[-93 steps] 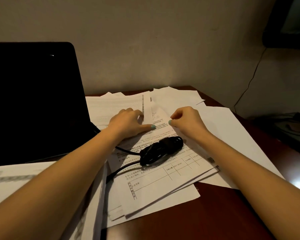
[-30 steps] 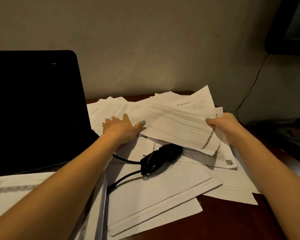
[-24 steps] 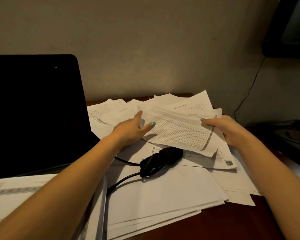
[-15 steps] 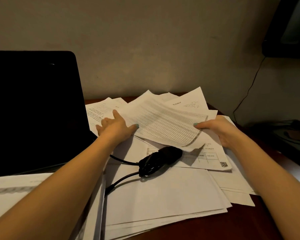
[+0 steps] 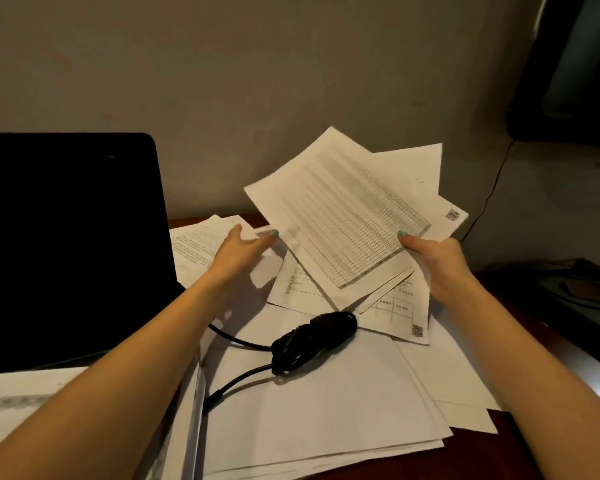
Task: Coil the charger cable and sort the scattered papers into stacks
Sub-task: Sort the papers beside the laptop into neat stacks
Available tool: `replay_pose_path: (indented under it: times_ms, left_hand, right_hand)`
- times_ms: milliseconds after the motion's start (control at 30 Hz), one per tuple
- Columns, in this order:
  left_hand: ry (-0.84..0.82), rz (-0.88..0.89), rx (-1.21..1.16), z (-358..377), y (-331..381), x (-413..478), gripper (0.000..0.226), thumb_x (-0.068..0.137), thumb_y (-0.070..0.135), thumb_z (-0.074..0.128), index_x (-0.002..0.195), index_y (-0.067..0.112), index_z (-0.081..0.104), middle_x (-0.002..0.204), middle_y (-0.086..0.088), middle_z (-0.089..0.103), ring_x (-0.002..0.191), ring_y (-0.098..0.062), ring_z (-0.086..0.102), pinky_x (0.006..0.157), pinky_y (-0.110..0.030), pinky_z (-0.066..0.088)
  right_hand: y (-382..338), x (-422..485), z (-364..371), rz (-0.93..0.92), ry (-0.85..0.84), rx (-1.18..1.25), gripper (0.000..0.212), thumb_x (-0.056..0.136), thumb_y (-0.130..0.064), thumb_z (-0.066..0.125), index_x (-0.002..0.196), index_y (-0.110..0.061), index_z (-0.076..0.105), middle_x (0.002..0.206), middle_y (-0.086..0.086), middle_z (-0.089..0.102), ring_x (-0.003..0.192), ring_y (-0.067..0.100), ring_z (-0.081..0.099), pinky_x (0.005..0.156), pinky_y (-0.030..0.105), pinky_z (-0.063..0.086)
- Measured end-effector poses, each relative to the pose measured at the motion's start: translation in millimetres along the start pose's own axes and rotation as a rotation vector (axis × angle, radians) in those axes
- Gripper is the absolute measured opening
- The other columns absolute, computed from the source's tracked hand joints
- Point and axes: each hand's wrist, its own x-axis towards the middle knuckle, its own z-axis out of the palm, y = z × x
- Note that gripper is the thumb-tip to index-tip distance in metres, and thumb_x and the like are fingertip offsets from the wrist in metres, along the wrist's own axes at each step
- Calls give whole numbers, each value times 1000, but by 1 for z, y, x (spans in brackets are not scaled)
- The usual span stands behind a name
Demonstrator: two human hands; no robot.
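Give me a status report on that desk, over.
Left grip open, above the loose sheets. Right grip holds a raised sheaf of papers. Charger cable lies bundled on those sheets, in the way.

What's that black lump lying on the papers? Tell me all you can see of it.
It is the charger cable, black, wound into a tight bundle lying slantwise on the loose white papers. Two strands leave its left end: one runs left toward the laptop, one curves down to the papers' edge. Neither the left hand nor the right hand touches it.
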Motion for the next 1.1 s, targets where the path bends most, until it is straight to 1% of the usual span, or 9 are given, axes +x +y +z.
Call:
replay_pose_path:
  times_ms: [67, 133, 300, 433, 667, 800, 900, 967, 1100]
  left_hand:
    - [-87, -89, -359, -1, 10, 1, 42, 93, 36, 61, 128, 13, 55, 109, -1, 71, 100, -18, 65, 75, -25, 50]
    - [-103, -96, -472, 2, 18, -2, 18, 94, 31, 60, 103, 16, 65, 83, 3, 73, 79, -16, 65, 65, -23, 51]
    - [73, -89, -691, 1, 24, -6, 14, 97, 21, 56, 108, 16, 62, 93, -3, 73, 89, -22, 69, 76, -36, 57]
    - [244, -18, -785, -3, 31, -9, 15, 101, 14, 47, 97, 23, 58, 91, -2, 67, 82, -18, 66, 75, -38, 57]
    - [347, 92, -619, -7, 31, -5, 13, 103, 22, 43, 102, 22, 56, 108, -7, 67, 101, -26, 65, 87, -44, 55]
    - [318, 128, -602, -6, 34, -7, 10, 102, 22, 47, 98, 22, 56, 107, -7, 67, 102, -27, 65, 90, -47, 54]
    - [220, 196, -613, -1, 36, -13, 13, 100, 17, 52, 111, 14, 56, 102, -3, 70, 92, -18, 69, 72, -32, 58]
    - [173, 196, -661, 3, 38, -18, 9, 99, 15, 53, 107, 14, 56, 94, 0, 70, 81, -13, 70, 61, -24, 56]
    - [274, 303, -541, 1, 42, -15, 6, 99, 21, 53, 93, 20, 54, 91, 1, 68, 85, -16, 66, 73, -32, 57]
  right_hand:
    - [-4, -3, 6, -79, -44, 14, 31, 81, -6, 72, 110, -6, 63, 112, 13, 69, 98, 27, 68, 84, 38, 57]
    - [-9, -8, 12, -131, -135, 25, 57, 54, -31, 90, 103, -12, 67, 104, 7, 73, 96, 24, 70, 76, 33, 58]
    - [-14, -15, 13, -102, -332, -101, 60, 43, -32, 91, 95, -11, 69, 96, 7, 75, 81, 17, 73, 62, 23, 57]
    - [-10, -13, 4, 56, -494, -423, 29, 76, 2, 72, 100, -13, 66, 96, 7, 74, 84, 16, 72, 71, 26, 57]
    - [-10, -12, 7, -43, -344, -347, 30, 81, 4, 67, 105, -14, 66, 105, 6, 73, 91, 20, 70, 75, 30, 57]
    - [-13, -9, 8, -21, -241, -201, 17, 97, -22, 54, 108, -19, 65, 103, 4, 73, 91, 21, 70, 81, 40, 54]
    - [-14, -12, 14, 22, -192, -95, 41, 99, -49, 35, 106, -22, 66, 96, -1, 75, 87, 16, 72, 74, 35, 56]
    - [-12, -13, 16, -47, -148, -87, 45, 95, -55, 35, 103, -24, 66, 95, -1, 75, 90, 18, 71, 76, 35, 57]
    - [-16, -11, 11, -260, -40, -177, 33, 89, -58, 47, 103, -34, 64, 95, 6, 73, 92, 24, 69, 81, 41, 53]
